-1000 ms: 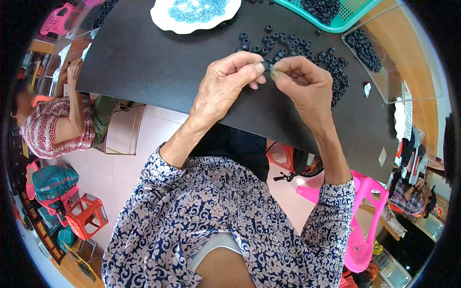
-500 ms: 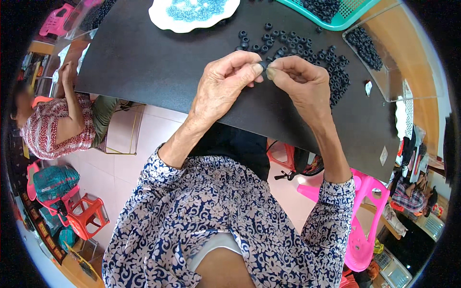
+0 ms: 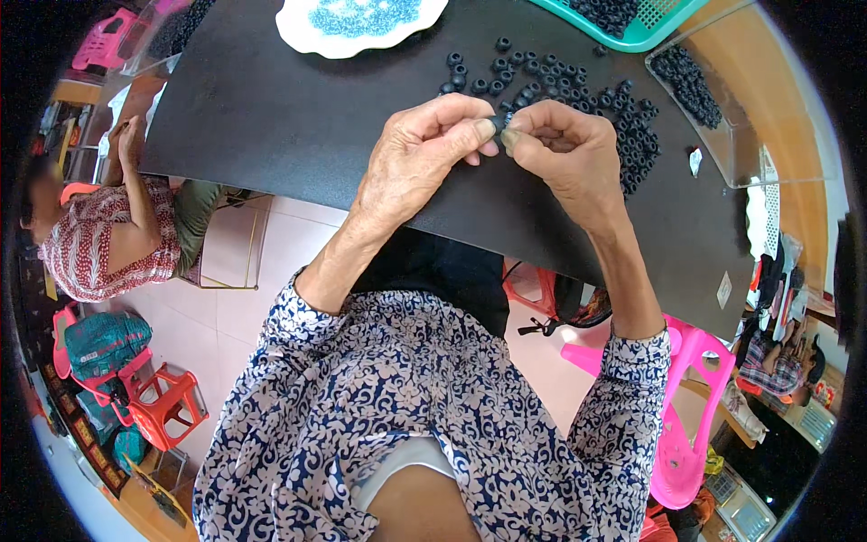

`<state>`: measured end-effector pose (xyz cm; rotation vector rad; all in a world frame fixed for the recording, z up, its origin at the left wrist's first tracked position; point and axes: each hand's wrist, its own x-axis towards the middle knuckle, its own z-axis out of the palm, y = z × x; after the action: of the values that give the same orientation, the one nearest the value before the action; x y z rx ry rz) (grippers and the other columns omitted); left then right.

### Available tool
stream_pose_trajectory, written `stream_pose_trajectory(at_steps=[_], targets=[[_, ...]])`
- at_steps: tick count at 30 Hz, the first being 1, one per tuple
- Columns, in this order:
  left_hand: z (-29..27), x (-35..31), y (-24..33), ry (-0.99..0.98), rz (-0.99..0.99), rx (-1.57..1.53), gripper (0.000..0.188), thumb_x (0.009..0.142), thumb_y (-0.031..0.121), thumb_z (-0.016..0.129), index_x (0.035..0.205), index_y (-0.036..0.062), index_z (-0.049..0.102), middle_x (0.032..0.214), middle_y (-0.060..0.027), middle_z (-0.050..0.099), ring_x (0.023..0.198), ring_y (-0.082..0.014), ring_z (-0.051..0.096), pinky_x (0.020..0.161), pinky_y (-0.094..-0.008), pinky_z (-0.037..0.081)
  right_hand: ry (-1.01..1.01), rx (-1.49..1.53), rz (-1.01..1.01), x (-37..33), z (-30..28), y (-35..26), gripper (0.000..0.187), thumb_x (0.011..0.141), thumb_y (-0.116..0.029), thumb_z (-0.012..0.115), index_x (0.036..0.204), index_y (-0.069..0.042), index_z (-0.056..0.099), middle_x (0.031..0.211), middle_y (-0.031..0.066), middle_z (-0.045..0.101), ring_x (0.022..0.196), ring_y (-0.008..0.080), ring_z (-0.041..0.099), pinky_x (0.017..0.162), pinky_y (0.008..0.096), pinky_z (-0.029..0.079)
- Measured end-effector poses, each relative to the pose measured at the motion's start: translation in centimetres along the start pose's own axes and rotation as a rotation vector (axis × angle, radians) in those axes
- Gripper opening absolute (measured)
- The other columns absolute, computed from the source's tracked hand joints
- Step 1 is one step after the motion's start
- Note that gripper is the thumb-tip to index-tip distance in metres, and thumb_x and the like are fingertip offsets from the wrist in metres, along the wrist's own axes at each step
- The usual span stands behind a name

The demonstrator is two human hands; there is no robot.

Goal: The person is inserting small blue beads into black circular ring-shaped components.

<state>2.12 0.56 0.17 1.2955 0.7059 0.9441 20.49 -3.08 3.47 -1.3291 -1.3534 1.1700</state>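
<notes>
My left hand and my right hand meet above the dark table's near side, both in a pinch. A small black bead shows at my left thumb and index finger, mostly covered by them. Close against it are my right thumb and index finger; a tiny bluish glint shows there, too small to name. Just beyond my hands, many loose black beads with round holes lie spread over the table. A white wavy-edged plate farther off holds tiny blue beads.
A teal basket of black beads stands at the far right. Beside it is a clear plastic box with more black pieces. Another person sits at the left. A pink chair is by my right arm.
My hands stay pinched together in nearly the same place. The black bead is more covered, and a bluish glint shows at my right fingertips. The view has shifted slightly.
</notes>
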Motion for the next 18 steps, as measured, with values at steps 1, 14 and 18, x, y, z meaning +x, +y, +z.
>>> stream_pose_trajectory(at_steps=[1, 14, 18], targets=[[0.0, -0.1, -0.2, 0.014, -0.008, -0.060, 0.021, 0.093, 0.013, 0.060, 0.107, -0.0027, 0.065, 0.083, -0.0055, 0.067, 0.077, -0.0097, 0.061, 0.070, -0.0225, 0.050, -0.006, 0.006, 0.000, 0.0, -0.1, 0.0, 0.008, 0.081, -0.004, 0.067, 0.089, 0.000, 0.067, 0.081, -0.0008, 0.065, 0.075, 0.0046, 0.059, 0.071, 0.0178, 0.047], [-0.1, -0.1, 0.0, 0.017, -0.048, -0.124, 0.021, 0.093, 0.014, 0.060, 0.105, -0.0018, 0.066, 0.082, -0.0054, 0.067, 0.074, -0.0088, 0.059, 0.070, -0.0217, 0.049, 0.063, 0.062, -0.111, -0.6, 1.0, -0.4, 0.016, 0.081, 0.004, 0.068, 0.096, 0.000, 0.066, 0.091, 0.0031, 0.068, 0.088, 0.0078, 0.064, 0.078, 0.0204, 0.051], [-0.1, -0.3, -0.1, 0.042, -0.012, -0.099, 0.019, 0.093, 0.014, 0.060, 0.104, -0.0010, 0.066, 0.082, -0.0047, 0.066, 0.074, -0.0084, 0.058, 0.069, -0.0218, 0.049, 0.080, 0.011, -0.121, -0.4, 1.4, -0.1, 0.016, 0.081, 0.003, 0.068, 0.096, 0.000, 0.066, 0.090, 0.0019, 0.067, 0.084, 0.0067, 0.064, 0.076, 0.0192, 0.051]])
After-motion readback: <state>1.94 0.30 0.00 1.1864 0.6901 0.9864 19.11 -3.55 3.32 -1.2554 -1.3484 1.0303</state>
